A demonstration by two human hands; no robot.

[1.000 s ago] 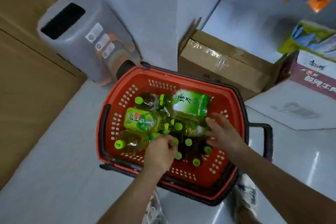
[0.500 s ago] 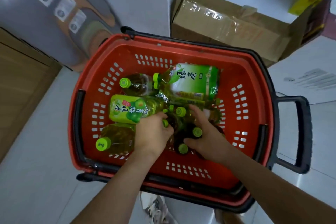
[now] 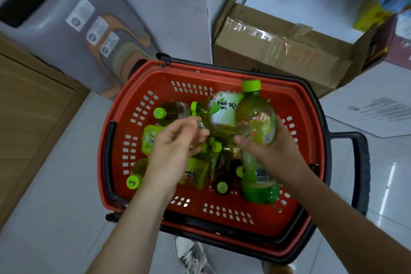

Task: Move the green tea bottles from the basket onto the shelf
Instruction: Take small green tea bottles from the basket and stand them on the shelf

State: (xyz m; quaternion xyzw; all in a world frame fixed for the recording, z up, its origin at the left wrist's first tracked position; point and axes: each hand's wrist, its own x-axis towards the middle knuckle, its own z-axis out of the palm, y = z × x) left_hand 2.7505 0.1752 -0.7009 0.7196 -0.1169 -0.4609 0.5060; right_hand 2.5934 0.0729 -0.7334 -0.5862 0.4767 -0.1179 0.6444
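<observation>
Basket (image 3: 138, 87) sits before cardboard box (image 3: 278, 51); right hand (image 3: 275, 153) grips a bottle (image 3: 253, 115), left hand (image 3: 175, 147) hovers relaxed.

Bottle (image 3: 224, 110) w/ white-green label, far side of basket (image 3: 222, 75): reads 绿茶. Yellow label (image 3: 193, 174) nearer basket's front: chars, too blurred. Bin stickers (image 3: 97, 28) left of basket, box (image 3: 289, 51) print behind it: illegible.
</observation>
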